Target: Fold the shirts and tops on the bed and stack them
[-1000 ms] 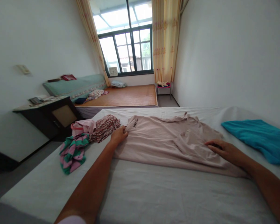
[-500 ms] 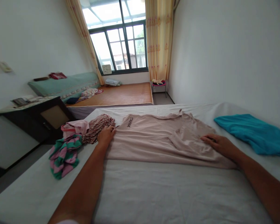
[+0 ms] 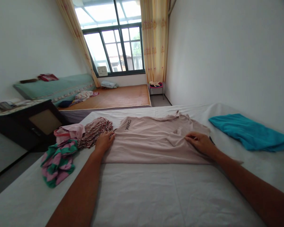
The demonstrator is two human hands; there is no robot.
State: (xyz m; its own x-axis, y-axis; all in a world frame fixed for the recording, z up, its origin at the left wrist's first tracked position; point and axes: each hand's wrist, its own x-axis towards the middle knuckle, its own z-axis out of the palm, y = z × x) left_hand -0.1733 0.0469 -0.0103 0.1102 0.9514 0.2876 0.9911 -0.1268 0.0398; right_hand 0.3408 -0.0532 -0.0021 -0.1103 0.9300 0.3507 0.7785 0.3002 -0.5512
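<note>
A beige-pink T-shirt [image 3: 142, 142] with dark lettering near its left end lies folded lengthwise across the white-sheeted bed [image 3: 142, 192]. At its left end my left hand [image 3: 105, 142] is closed, its fingertips gripping the shirt's edge beside a striped, crumpled garment [image 3: 94, 129]. My right hand [image 3: 200, 143] pinches the shirt's fabric right of the middle, next to a small raised fold. Part of the shirt's right end is hidden under my right hand and forearm.
Left lie a pink cloth [image 3: 72, 130] and a green-and-pink garment [image 3: 60, 160]. A folded turquoise garment [image 3: 248, 130] is at the right. Beyond stand a dark cabinet [image 3: 26, 126], a second bed with a brown mat [image 3: 123, 96] and a small stool [image 3: 156, 85].
My right hand has moved left along the shirt, bringing fabric from the right end inward and now pinching it. My left hand stays at the left edge. The view has shifted slightly right.
</note>
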